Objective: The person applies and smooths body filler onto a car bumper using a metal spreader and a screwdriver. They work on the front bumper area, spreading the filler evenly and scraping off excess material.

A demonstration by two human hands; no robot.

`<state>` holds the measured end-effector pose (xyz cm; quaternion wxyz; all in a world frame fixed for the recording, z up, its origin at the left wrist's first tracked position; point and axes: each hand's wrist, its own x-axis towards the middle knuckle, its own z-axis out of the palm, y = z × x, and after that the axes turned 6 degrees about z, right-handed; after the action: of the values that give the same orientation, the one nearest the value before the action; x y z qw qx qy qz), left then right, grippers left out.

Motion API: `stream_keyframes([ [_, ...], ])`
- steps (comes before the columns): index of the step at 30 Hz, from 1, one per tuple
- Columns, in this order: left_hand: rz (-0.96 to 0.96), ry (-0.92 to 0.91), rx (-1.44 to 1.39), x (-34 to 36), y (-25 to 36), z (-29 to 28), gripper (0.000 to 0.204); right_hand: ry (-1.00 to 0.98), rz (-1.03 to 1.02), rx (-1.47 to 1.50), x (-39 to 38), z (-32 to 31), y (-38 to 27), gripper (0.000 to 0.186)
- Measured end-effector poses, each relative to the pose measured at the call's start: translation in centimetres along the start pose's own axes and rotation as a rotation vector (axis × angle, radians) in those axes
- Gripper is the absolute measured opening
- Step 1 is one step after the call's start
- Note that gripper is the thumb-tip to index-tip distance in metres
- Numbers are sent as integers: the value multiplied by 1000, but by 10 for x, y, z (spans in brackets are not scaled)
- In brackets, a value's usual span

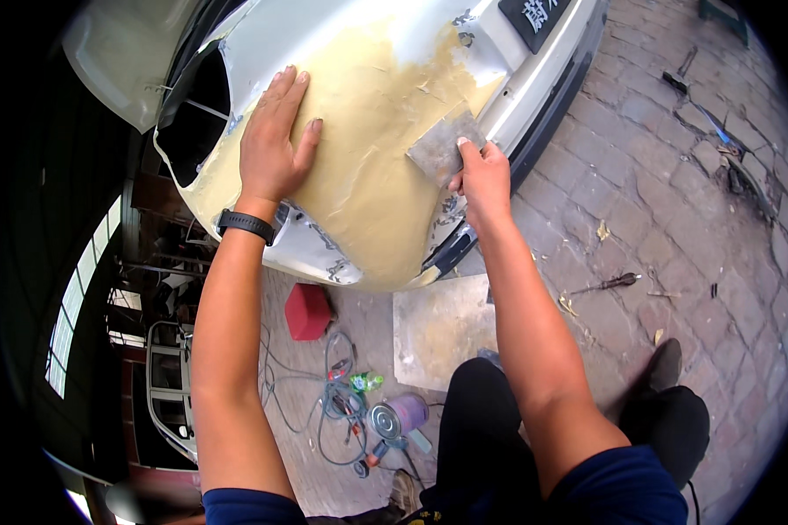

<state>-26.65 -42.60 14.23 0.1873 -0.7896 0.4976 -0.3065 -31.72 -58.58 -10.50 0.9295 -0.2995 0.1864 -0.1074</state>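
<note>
A white car bumper point(534, 105) fills the upper middle, covered largely in yellowish filler point(368, 184) with bare, scuffed patches along its edges. My left hand point(273, 144) lies on the filler at the left, fingers stretched out and slightly apart, a black band on the wrist. My right hand point(483, 179) grips a flat grey metal spreader point(438, 136), whose blade is over the filler near the bumper's right side.
Below lie a board point(429, 319), a red container point(305, 311), cables, a green bottle point(367, 382) and a tin point(398, 418). Scattered tools and debris lie on the paving at right; a car door frame point(162, 385) stands at left.
</note>
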Motion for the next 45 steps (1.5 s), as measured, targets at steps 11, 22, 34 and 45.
stream_keyframes([
  [11,23,13,11,0,0,3,55,163,-133,83,19,7,16,32],
  [22,77,61,18,-6,-11,7,51,53,-148,-27,39,6,-20,36],
  [34,-54,-7,27,-1,14,-2,53,-87,-161,121,66,3,-3,26],
  [45,-36,17,49,-6,7,4,52,86,-151,96,45,34,-13,27],
])
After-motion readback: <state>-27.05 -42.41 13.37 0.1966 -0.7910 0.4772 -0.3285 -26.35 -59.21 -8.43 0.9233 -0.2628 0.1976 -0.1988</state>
